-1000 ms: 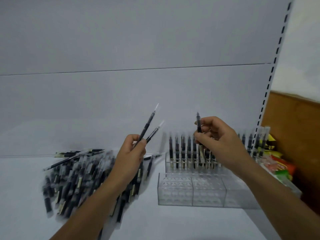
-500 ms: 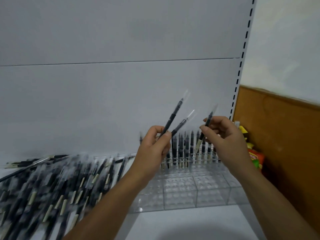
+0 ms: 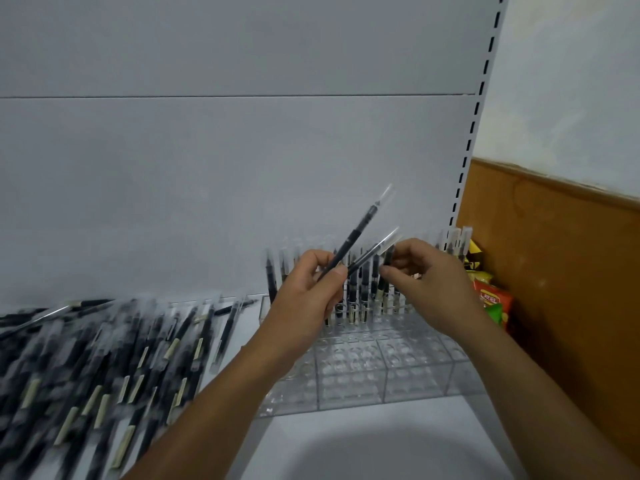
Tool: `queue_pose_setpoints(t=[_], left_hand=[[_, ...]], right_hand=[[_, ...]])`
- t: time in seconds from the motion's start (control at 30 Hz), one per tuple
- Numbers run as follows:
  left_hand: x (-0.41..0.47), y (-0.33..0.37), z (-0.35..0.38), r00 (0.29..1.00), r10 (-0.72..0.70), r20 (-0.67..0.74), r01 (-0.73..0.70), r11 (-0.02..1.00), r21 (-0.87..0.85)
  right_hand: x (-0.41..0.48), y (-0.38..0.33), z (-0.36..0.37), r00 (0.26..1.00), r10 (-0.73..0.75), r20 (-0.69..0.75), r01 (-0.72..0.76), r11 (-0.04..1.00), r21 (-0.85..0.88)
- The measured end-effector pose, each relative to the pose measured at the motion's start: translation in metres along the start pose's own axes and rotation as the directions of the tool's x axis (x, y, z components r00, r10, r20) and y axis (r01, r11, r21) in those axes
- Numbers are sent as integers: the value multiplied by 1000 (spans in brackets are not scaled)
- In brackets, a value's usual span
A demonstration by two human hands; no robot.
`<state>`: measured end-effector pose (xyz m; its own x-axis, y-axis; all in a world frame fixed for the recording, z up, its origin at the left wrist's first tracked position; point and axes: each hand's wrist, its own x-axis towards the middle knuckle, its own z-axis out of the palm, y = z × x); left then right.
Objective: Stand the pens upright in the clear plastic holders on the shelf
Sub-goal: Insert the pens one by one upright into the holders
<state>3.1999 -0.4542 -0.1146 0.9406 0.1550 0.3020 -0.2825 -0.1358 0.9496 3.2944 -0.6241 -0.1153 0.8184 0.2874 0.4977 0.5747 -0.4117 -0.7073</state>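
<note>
Just below and beyond both hands, in the head view, the clear plastic holders [image 3: 398,368] sit on the shelf [image 3: 346,445]. Their front sockets are empty, and a back row of standing pens [image 3: 353,292] is partly hidden behind the fingers. The right hand [image 3: 429,282] pinches a single pen [image 3: 388,256] between thumb and fingertips, long axis near upright, top leaning slightly right, lower end toward that back row. The left hand [image 3: 304,296], just beside it, grips two pens [image 3: 360,226] slanting up and to the right. They pass close to the single pen, but I cannot tell whether they touch it. Loose pens [image 3: 138,341] lie well out to the left of the left hand. The right hand looks nearer a free socket, which lies downward from it, so the move likely turns on lowering the pen along its own axis.
</note>
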Motion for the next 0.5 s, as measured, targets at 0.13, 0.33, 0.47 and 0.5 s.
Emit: queue_pose_setpoints(t=[0.13, 0.33, 0.47, 0.5], left_hand=[[-1, 0, 1, 1000, 6, 4, -6, 1000, 5], [-1, 0, 1, 1000, 4, 6, -4, 1000, -6], [-1, 0, 0, 1000, 7, 5, -7, 1000, 2], [-1, 0, 0, 1000, 8, 6, -8, 1000, 5]], right_hand=[[0, -1, 5, 990, 72, 123, -50, 984, -172], [-1, -1, 0, 987, 83, 141, -44, 964, -260], [-4, -3, -11, 995, 50, 82, -38, 989, -144], [-5, -5, -13, 996, 42, 76, -38, 997, -64]])
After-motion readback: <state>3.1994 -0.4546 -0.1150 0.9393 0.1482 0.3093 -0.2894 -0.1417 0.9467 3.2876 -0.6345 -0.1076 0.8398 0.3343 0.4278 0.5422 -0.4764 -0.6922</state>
